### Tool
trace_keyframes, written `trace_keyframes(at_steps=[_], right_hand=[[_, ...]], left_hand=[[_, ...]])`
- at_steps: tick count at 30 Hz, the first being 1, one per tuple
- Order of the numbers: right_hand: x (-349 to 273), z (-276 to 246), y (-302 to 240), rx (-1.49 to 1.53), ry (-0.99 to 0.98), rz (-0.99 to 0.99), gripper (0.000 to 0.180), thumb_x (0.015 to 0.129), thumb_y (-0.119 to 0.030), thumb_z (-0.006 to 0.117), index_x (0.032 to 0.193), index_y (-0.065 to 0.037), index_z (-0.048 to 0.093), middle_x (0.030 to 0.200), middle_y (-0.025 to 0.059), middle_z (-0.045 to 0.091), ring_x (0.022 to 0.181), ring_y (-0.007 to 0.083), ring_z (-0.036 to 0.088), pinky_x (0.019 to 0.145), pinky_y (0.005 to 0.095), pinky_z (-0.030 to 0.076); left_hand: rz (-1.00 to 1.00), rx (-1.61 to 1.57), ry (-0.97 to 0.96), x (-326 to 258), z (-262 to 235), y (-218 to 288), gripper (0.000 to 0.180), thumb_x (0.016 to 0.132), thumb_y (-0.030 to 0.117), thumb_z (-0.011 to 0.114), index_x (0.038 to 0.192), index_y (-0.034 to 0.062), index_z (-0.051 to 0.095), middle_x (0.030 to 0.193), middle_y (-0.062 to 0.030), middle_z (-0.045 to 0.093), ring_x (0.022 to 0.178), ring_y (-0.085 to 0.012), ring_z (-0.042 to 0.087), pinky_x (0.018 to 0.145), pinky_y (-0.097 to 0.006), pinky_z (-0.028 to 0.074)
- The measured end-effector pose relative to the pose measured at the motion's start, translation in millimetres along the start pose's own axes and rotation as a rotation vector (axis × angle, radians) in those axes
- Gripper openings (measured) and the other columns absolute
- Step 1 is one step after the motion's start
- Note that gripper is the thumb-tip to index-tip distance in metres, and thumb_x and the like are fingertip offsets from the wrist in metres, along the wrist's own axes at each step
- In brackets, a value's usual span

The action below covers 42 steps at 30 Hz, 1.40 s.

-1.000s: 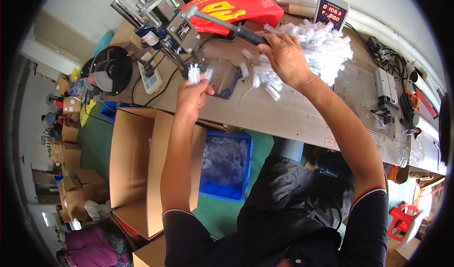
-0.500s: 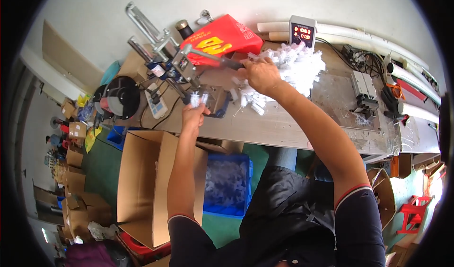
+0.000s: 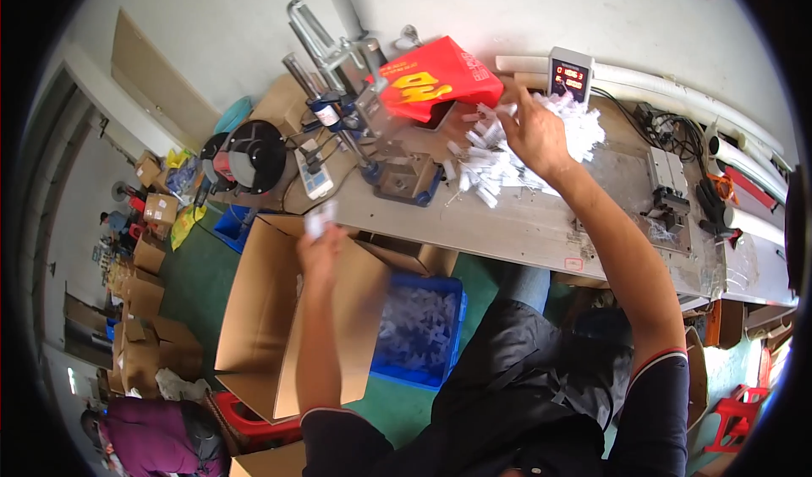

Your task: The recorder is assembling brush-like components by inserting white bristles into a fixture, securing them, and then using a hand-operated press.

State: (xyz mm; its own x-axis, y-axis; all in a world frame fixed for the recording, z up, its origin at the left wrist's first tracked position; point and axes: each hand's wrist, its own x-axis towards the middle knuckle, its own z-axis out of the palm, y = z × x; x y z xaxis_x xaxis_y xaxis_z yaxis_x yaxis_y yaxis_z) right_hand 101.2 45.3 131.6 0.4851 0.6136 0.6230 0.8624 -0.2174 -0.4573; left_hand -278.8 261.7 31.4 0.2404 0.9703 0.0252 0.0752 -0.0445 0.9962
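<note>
Over the upper edge of the open cardboard box [image 3: 254,299], my left hand [image 3: 320,253] pinches a small white plastic piece [image 3: 321,217], both smeared by motion. My right hand [image 3: 539,134] hangs above a heap of white plastic pieces [image 3: 491,160], fingers apart and holding nothing. To its left stands a hand lever press [image 3: 326,105] with a metal base [image 3: 406,177]; no piece shows on that base. The press handle [image 3: 351,12] is raised and blurred, apart from my hand.
A red bag [image 3: 444,75] lies behind the press, and a counter with a lit display [image 3: 569,75] stands at the wall. A metal fixture [image 3: 668,185] sits at the right. Below the bench, a blue crate [image 3: 419,329] holds more white pieces. A person in purple [image 3: 156,443] is at lower left.
My right hand has let go of the press handle, which has swung up. My left hand has moved from the press base down and left to the cardboard box with the white piece.
</note>
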Motion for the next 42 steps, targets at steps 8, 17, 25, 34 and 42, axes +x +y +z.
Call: trace_keyframes(at_steps=[8, 17, 25, 34, 42], right_hand=[[-111, 7, 36, 0.079, -0.157, -0.028, 0.018, 0.093, -0.016, 0.067, 0.108, -0.006, 0.070, 0.096, 0.0126, 0.072, 0.089, 0.0350, 0.070, 0.080, 0.0452, 0.057], [-154, 29, 48, 0.013, -0.236, -0.076, 0.012, 0.093, -0.014, 0.065, 0.102, -0.006, 0.068, 0.097, 0.0113, 0.068, 0.097, 0.0323, 0.068, 0.079, 0.0449, 0.057], [-171, 50, 44, -0.010, -0.132, -0.208, 0.016, 0.085, -0.009, 0.068, 0.100, -0.008, 0.066, 0.096, 0.0088, 0.064, 0.094, 0.0305, 0.064, 0.076, 0.0422, 0.056], [-168, 47, 43, -0.006, -0.144, -0.206, 0.008, 0.089, -0.009, 0.066, 0.097, -0.007, 0.066, 0.094, 0.0093, 0.064, 0.090, 0.0309, 0.065, 0.074, 0.0420, 0.056], [-169, 44, 40, 0.080, -0.131, -0.184, 0.012, 0.086, -0.008, 0.068, 0.097, -0.006, 0.066, 0.096, 0.0105, 0.065, 0.092, 0.0323, 0.065, 0.076, 0.0427, 0.056]], left_hand=[[0.248, 0.922, 0.404, 22, -272, -67, 0.034, 0.092, 0.011, 0.074, 0.124, 0.0010, 0.066, 0.093, -0.0108, 0.074, 0.074, -0.0230, 0.066, 0.067, -0.033, 0.055], [0.300, 0.577, -0.081, -44, 49, 17, 0.018, 0.095, 0.008, 0.069, 0.112, 0.0014, 0.073, 0.105, -0.0086, 0.074, 0.092, -0.0145, 0.068, 0.086, -0.030, 0.054], [0.728, 0.714, -0.177, -46, 212, -7, 0.026, 0.091, 0.022, 0.074, 0.113, 0.0081, 0.070, 0.103, -0.0134, 0.073, 0.091, -0.0340, 0.070, 0.082, -0.045, 0.054], [0.752, 0.674, -0.082, -9, 210, -16, 0.014, 0.089, 0.011, 0.070, 0.102, 0.0081, 0.071, 0.097, -0.0158, 0.072, 0.091, -0.0380, 0.069, 0.080, -0.047, 0.054], [0.859, 0.531, 0.065, -12, 166, 32, 0.009, 0.091, 0.002, 0.069, 0.100, 0.0039, 0.072, 0.093, -0.0129, 0.072, 0.084, -0.0305, 0.069, 0.077, -0.040, 0.054]])
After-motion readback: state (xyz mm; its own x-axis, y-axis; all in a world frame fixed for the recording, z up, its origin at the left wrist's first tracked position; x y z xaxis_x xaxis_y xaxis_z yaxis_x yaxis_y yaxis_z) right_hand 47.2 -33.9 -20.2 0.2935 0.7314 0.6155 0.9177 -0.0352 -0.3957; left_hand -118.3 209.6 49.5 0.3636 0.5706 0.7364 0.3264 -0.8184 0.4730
